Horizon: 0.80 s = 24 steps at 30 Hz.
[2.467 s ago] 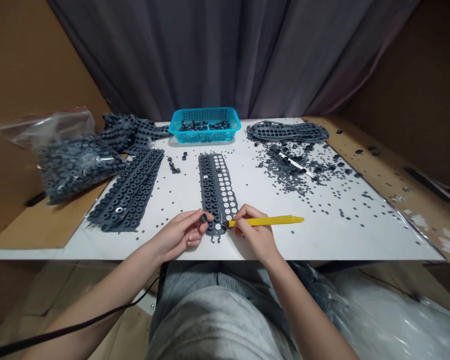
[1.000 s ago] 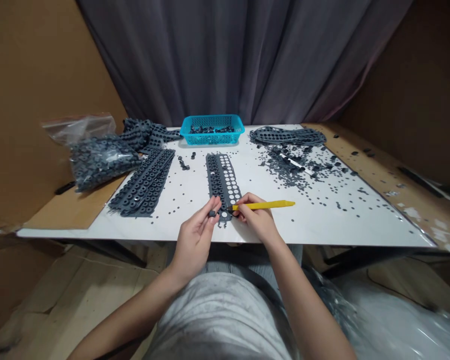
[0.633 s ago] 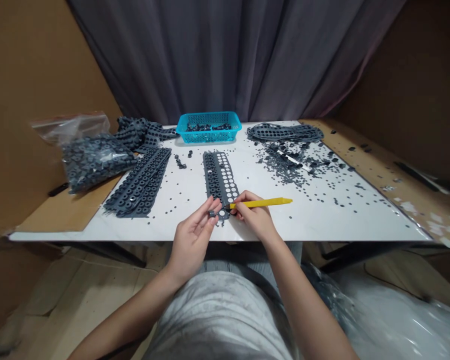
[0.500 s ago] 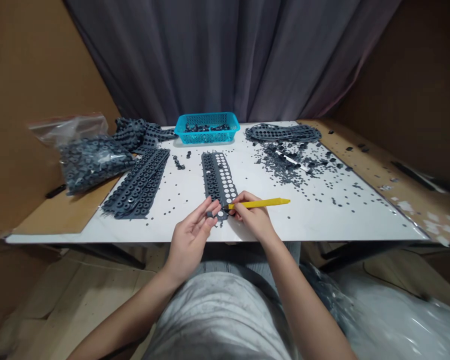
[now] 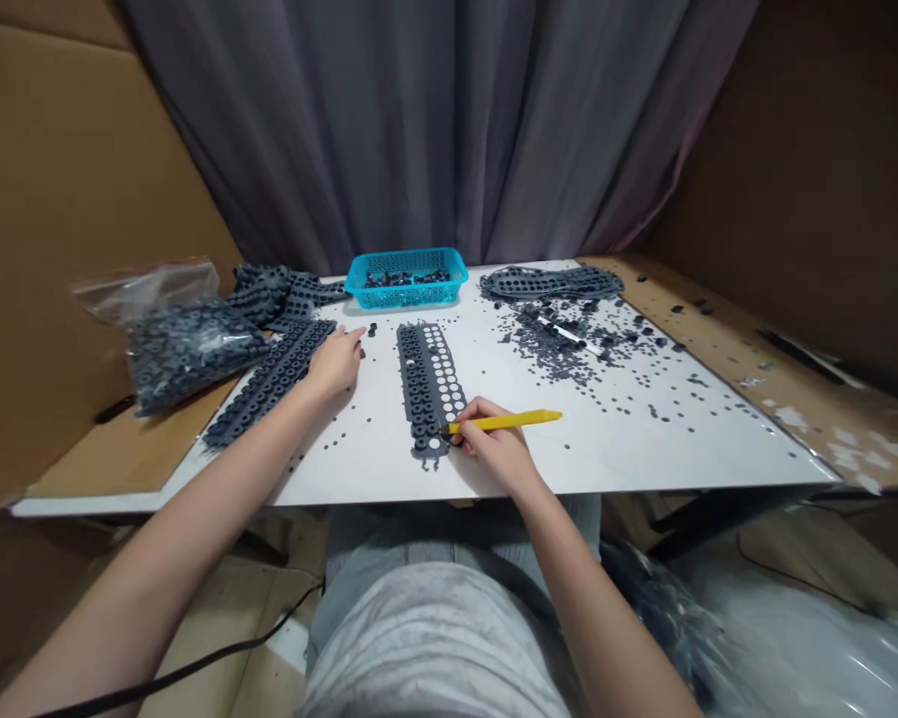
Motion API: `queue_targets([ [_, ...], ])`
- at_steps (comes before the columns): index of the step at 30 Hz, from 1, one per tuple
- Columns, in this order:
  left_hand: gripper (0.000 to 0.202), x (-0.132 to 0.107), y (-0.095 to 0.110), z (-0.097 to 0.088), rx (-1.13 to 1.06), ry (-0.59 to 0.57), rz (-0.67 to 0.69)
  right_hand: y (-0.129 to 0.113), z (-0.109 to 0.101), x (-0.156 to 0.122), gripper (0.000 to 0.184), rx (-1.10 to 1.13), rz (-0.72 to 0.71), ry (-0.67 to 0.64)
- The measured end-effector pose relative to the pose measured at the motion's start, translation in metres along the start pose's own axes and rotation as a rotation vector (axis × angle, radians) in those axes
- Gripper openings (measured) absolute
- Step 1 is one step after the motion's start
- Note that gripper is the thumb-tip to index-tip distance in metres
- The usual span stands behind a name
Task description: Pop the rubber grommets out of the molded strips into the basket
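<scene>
- Clear bag [image 5: 195, 349]: filled with dark pieces; their shapes are hard to make out through the plastic.
- Stacked strips [image 5: 261, 399]: long axis slants away and to the right; the upper right part is covered by the left hand.
- Left hand [image 5: 336, 361]: palm down, index finger extended, fingertips just left of the small black pieces [image 5: 372, 329]. Its underside is hidden, so whether the grip is loose or holds something cannot be told.
- Blue basket [image 5: 408, 296]: beyond the hands, with dark parts inside, partly hidden by the near wall.
- Middle strip [image 5: 421, 399]: flat on the white table [image 5: 644, 457], between the hands, long axis running away from the body. Rings fill its left side; holes line its right. The right hand is the nearer, at the lower right edge; the left hand is apart, to the left.
- Right hand [image 5: 498, 449]: grip closed pen-fashion on the yellow tool [image 5: 525, 419], which lies crosswise to the strip. Its dark tip points left, over the near end; against the dark material, contact is hard to confirm.
- Scattered discs [image 5: 554, 344]: right of the strip, too small to distinguish singly.
</scene>
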<state>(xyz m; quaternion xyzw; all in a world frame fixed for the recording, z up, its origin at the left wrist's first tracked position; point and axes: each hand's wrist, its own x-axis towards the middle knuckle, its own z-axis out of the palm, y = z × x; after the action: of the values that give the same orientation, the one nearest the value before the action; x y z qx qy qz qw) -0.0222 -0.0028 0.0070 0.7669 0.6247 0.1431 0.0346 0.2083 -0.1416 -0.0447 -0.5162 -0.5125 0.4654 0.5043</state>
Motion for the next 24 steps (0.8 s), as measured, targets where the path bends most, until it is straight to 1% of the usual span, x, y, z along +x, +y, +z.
queue_targets([
  [1,0.044,0.009,-0.006,0.005,0.021,-0.016,-0.002,0.000,0.000,0.000,0.003,-0.013,0.000,0.000],
  [3,0.046,0.015,-0.013,0.015,0.042,-0.025,-0.007,-0.002,-0.001,0.001,0.003,-0.059,-0.004,0.007],
  [6,0.058,0.002,-0.012,0.023,0.081,0.027,-0.008,-0.004,-0.001,0.001,0.004,-0.134,-0.016,0.015],
  [7,0.060,-0.006,-0.009,0.022,0.081,0.058,0.032,-0.005,-0.001,0.001,0.004,-0.150,-0.017,0.018],
  [8,0.059,-0.015,-0.003,0.020,0.065,0.087,0.103,-0.006,0.000,0.001,0.005,-0.165,-0.017,0.022],
  [10,0.046,-0.034,0.012,0.014,-0.012,0.099,0.322,-0.009,0.002,0.002,0.008,-0.210,-0.017,0.036],
  [11,0.036,-0.043,0.022,0.010,-0.063,0.063,0.448,-0.011,0.003,0.003,0.010,-0.240,-0.021,0.040],
  [13,0.022,-0.059,0.041,0.004,-0.128,-0.082,0.671,-0.016,0.006,0.005,0.014,-0.307,-0.040,0.041],
  [14,0.019,-0.064,0.050,0.001,-0.136,-0.151,0.741,-0.017,0.007,0.006,0.015,-0.341,-0.052,0.039],
  [15,0.017,-0.069,0.058,0.000,-0.127,-0.204,0.780,-0.019,0.008,0.008,0.016,-0.371,-0.061,0.040],
  [17,0.017,-0.072,0.070,0.000,-0.081,-0.273,0.802,-0.021,0.010,0.011,0.016,-0.415,-0.059,0.036],
  [19,0.015,-0.068,0.077,-0.001,-0.023,-0.327,0.809,-0.021,0.009,0.013,0.015,-0.434,-0.040,0.022],
  [22,0.015,-0.055,0.082,-0.005,-0.010,-0.442,0.835,-0.019,0.006,0.013,0.014,-0.401,-0.011,0.004],
  [24,0.021,-0.045,0.082,-0.010,-0.071,-0.547,0.784,-0.016,0.002,0.011,0.014,-0.339,0.005,0.003],
])
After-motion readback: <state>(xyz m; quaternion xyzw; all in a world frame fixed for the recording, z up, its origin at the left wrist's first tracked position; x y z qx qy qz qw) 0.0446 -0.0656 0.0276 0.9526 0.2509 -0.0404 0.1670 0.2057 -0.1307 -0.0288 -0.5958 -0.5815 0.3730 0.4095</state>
